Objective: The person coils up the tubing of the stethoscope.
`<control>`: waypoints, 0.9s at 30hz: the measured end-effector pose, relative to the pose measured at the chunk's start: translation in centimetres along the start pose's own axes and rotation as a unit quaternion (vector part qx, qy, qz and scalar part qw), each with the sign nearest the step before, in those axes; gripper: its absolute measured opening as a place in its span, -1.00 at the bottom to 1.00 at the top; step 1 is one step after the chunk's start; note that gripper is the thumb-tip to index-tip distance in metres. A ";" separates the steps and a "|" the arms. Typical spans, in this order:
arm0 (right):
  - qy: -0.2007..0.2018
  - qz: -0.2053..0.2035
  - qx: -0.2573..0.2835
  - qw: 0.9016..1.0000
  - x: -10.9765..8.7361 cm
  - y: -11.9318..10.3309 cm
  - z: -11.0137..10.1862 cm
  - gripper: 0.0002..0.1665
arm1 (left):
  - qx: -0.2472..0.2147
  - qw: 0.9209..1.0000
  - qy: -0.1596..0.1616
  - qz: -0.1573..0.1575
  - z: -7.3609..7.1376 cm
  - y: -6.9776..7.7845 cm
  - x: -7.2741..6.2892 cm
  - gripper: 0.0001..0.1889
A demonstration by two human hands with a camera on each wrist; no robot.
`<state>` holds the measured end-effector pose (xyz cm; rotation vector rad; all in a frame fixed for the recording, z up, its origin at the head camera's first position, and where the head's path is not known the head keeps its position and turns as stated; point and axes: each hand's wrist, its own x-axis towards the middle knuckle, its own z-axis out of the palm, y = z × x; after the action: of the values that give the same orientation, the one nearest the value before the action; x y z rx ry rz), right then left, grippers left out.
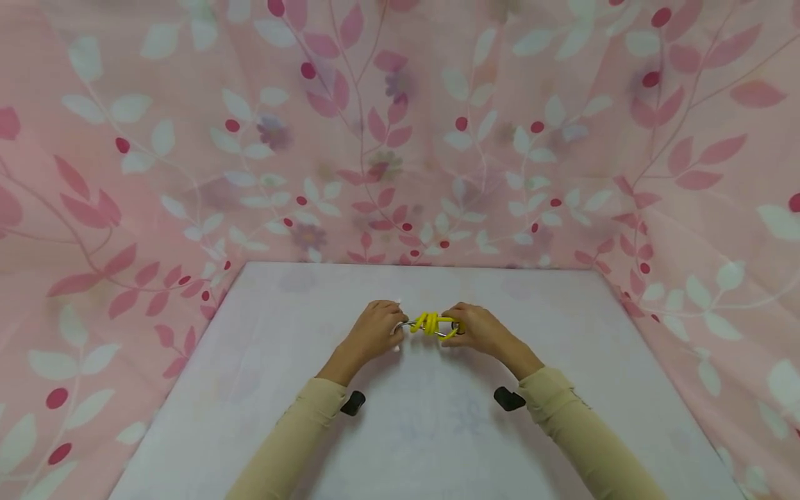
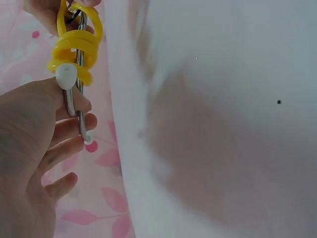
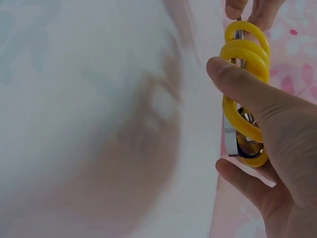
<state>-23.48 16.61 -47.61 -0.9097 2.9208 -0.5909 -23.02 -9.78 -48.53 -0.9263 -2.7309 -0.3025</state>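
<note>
Near the middle of the table, both hands hold a slim silver metal piece with a thick, glossy yellow cord (image 1: pixel 430 323) looped around it several times. My left hand (image 1: pixel 378 328) pinches the left end. In the left wrist view, two thin metal prongs (image 2: pixel 82 120) with white rounded tips (image 2: pixel 66 77) lie between its thumb and fingers. My right hand (image 1: pixel 480 330) grips the other end, its thumb across the yellow loops. A wide shiny metal end (image 3: pixel 231 140) with a dark inside shows there, partly hidden by cord and palm. The metal piece's exact kind cannot be told.
A white table (image 1: pixel 431 430) lies beneath the hands, casting soft shadows. Pink leaf-patterned cloth (image 1: pixel 400 139) stands behind and on both sides. Small black devices (image 1: pixel 509 398) sit at the wrists, by the beige sleeves (image 1: pixel 587 430).
</note>
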 end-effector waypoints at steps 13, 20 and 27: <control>0.051 0.032 0.020 0.998 1.2 1.6 2.6 -0.27 | -0.008 0.999 0.039 -0.013 2.4 -0.8 0.6 -0.80; 0.050 0.082 0.069 0.993 1.4 2.3 4.0 -0.27 | -0.041 0.998 0.023 -0.035 3.8 -0.7 1.1 -0.76; 0.024 0.091 0.090 0.992 1.3 2.6 4.3 -0.09 | -0.071 0.993 -0.047 -0.081 4.0 -0.6 0.9 -0.62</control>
<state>-25.41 16.35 -52.43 -0.6102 2.8895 -0.8546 -24.67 -8.66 -52.18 -0.7728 -2.9098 -0.5008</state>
